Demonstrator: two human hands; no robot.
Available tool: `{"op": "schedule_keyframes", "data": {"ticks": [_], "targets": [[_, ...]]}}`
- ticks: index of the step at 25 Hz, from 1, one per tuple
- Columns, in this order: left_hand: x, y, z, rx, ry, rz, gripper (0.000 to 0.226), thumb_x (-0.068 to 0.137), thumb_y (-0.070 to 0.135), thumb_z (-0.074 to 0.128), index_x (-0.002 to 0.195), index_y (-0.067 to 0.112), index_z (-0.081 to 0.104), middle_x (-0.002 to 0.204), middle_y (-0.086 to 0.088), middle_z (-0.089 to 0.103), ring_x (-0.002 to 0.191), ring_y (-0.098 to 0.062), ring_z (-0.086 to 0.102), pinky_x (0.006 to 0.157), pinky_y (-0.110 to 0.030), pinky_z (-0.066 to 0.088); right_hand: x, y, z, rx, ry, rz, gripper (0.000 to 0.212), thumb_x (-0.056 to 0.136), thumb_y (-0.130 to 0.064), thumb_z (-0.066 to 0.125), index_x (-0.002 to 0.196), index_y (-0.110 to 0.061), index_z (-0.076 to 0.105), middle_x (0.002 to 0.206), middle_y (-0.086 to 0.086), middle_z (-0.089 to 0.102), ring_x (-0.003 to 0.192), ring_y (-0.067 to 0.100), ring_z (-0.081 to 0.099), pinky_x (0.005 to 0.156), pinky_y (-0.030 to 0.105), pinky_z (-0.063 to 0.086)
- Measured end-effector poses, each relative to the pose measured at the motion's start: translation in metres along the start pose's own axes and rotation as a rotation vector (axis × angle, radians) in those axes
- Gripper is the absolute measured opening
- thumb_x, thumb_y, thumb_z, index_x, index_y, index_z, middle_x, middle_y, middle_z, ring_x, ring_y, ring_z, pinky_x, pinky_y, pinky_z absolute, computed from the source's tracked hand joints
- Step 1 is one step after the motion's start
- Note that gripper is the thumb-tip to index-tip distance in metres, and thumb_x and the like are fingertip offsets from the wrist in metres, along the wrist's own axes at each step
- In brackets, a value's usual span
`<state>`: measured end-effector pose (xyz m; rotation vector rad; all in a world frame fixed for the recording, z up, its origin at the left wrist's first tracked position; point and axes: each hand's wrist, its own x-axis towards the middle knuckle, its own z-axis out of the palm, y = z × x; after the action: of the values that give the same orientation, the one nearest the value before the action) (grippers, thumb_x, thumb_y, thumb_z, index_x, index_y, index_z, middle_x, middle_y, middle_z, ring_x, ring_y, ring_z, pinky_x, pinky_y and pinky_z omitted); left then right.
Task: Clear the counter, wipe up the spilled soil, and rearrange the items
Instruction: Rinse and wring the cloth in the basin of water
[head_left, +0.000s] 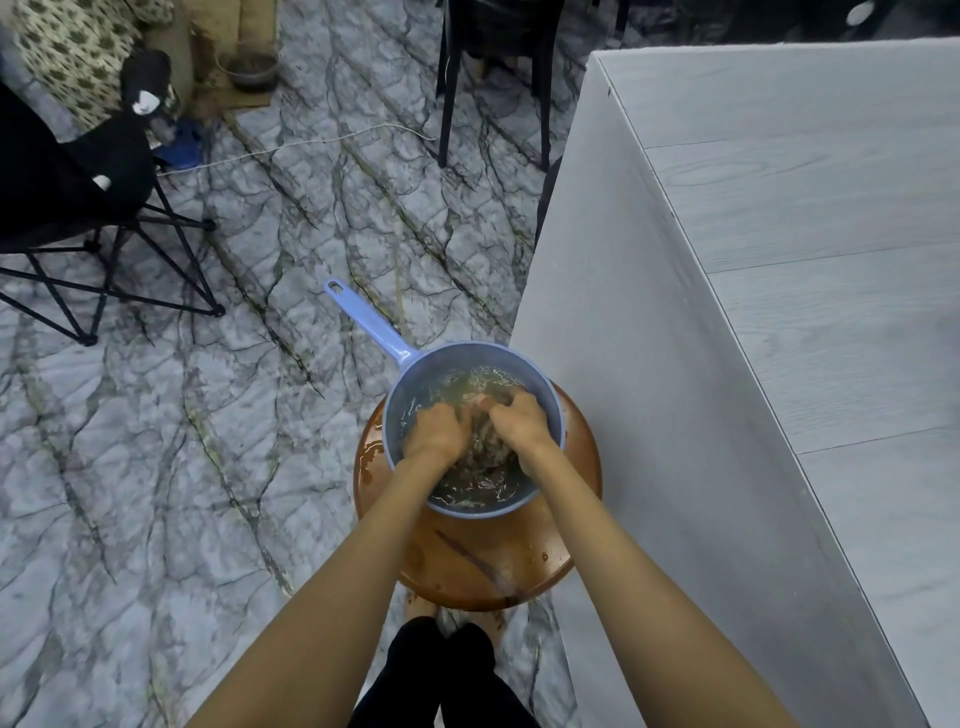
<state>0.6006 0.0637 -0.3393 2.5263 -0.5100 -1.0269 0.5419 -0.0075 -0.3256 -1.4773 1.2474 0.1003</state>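
A blue plastic dipper (415, 364) with a long handle stands on a round brown stool (478, 566) beside the grey counter (779, 260). It is full of murky water. Both my hands are down in the water. My left hand (435, 430) and my right hand (519, 421) are closed on a dark, soiled cloth (485, 449) between them, which is partly under water. The stool top is wet, with drops near the dipper.
The counter's top fills the right side and its side panel drops next to the stool. A black folding chair (104, 249) stands at the left. A white cable (311, 143) crosses the marbled floor. A bowl of soil (253, 67) sits at the back. Black chair legs (444, 104) stand behind.
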Motion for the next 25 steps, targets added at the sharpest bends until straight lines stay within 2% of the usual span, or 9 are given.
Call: {"op": "schedule_keyframes", "data": {"ticks": [2, 6, 9, 13, 16, 18, 20, 22, 25], "targets": [[0.001, 0.002, 0.001, -0.010, 0.073, -0.074, 0.045, 0.096, 0.031, 0.035, 0.110, -0.004, 0.059, 0.118, -0.024, 0.060, 0.109, -0.038, 0.056, 0.091, -0.042, 0.045, 0.001, 0.000, -0.001, -0.053, 0.016, 0.012, 0.037, 0.097, -0.026, 0.045, 0.128, -0.006, 0.049, 0.120, 0.013, 0.061, 0.091, 0.023, 0.056, 0.076, 0.027, 0.041], [0.007, 0.004, -0.009, -0.178, 0.179, -0.089, 0.037, 0.095, 0.021, 0.040, 0.111, -0.007, 0.057, 0.117, -0.027, 0.060, 0.108, -0.040, 0.056, 0.090, -0.041, 0.045, 0.001, -0.002, 0.001, -0.155, 0.080, 0.013, 0.036, 0.100, -0.017, 0.033, 0.119, 0.004, 0.054, 0.083, 0.010, 0.058, 0.072, 0.025, 0.056, 0.064, 0.028, 0.041], [0.002, 0.006, -0.015, -0.151, -0.041, 0.026, 0.049, 0.092, 0.042, 0.044, 0.123, 0.004, 0.048, 0.128, -0.019, 0.055, 0.120, -0.035, 0.050, 0.099, -0.038, 0.039, 0.000, -0.002, 0.004, -0.145, 0.084, 0.048, 0.031, 0.097, -0.010, 0.035, 0.115, 0.005, 0.056, 0.103, 0.015, 0.062, 0.090, 0.031, 0.060, 0.072, 0.029, 0.042], [-0.004, -0.003, -0.015, -0.126, 0.015, -0.025, 0.043, 0.089, 0.031, 0.054, 0.120, 0.002, 0.053, 0.126, -0.019, 0.057, 0.118, -0.033, 0.052, 0.097, -0.034, 0.041, 0.000, 0.000, 0.006, 0.255, -0.001, 0.117, 0.024, 0.089, -0.016, 0.057, 0.106, -0.001, 0.063, 0.102, 0.013, 0.068, 0.092, 0.028, 0.064, 0.078, 0.030, 0.052], [-0.003, 0.000, -0.012, -0.438, 0.067, -0.204, 0.041, 0.093, 0.027, 0.047, 0.120, -0.003, 0.053, 0.123, -0.022, 0.059, 0.115, -0.035, 0.054, 0.095, -0.037, 0.043, -0.003, -0.001, 0.000, 0.489, -0.066, 0.162, 0.015, 0.075, -0.006, 0.073, 0.088, -0.003, 0.066, 0.085, 0.012, 0.069, 0.073, 0.024, 0.065, 0.065, 0.028, 0.053], [-0.003, 0.001, -0.011, -0.849, -0.066, -0.375, 0.034, 0.093, 0.016, 0.045, 0.122, 0.000, 0.051, 0.119, -0.020, 0.060, 0.108, -0.033, 0.057, 0.094, -0.041, 0.045, -0.003, -0.002, 0.000, 0.477, -0.050, 0.161, 0.022, 0.073, -0.005, 0.073, 0.092, -0.001, 0.064, 0.097, 0.014, 0.069, 0.087, 0.029, 0.066, 0.077, 0.034, 0.055], [-0.004, -0.002, -0.011, -1.150, -0.214, -0.473, 0.025, 0.087, -0.001, 0.042, 0.105, 0.003, 0.058, 0.100, -0.019, 0.063, 0.091, -0.032, 0.059, 0.085, -0.045, 0.047, -0.002, -0.006, 0.005, 0.425, -0.016, 0.181, 0.035, 0.075, -0.007, 0.072, 0.106, 0.000, 0.058, 0.110, 0.016, 0.065, 0.103, 0.032, 0.062, 0.089, 0.038, 0.051], [-0.004, -0.005, -0.011, -1.253, -0.196, -0.466, 0.029, 0.078, -0.012, 0.044, 0.098, 0.000, 0.062, 0.095, -0.019, 0.063, 0.093, -0.034, 0.060, 0.080, -0.044, 0.047, -0.003, -0.008, 0.011, 0.382, -0.039, 0.188, 0.060, 0.073, -0.014, 0.075, 0.125, 0.000, 0.048, 0.119, 0.015, 0.062, 0.109, 0.030, 0.059, 0.092, 0.036, 0.049], [-0.002, -0.006, -0.008, -1.363, -0.079, -0.497, 0.039, 0.076, -0.009, 0.055, 0.115, -0.003, 0.058, 0.109, -0.018, 0.061, 0.103, -0.034, 0.059, 0.087, -0.041, 0.048, -0.008, 0.000, 0.016, 0.384, -0.013, 0.149, 0.092, 0.069, -0.027, 0.080, 0.139, -0.004, 0.026, 0.131, 0.012, 0.051, 0.120, 0.029, 0.051, 0.102, 0.037, 0.043]]}}
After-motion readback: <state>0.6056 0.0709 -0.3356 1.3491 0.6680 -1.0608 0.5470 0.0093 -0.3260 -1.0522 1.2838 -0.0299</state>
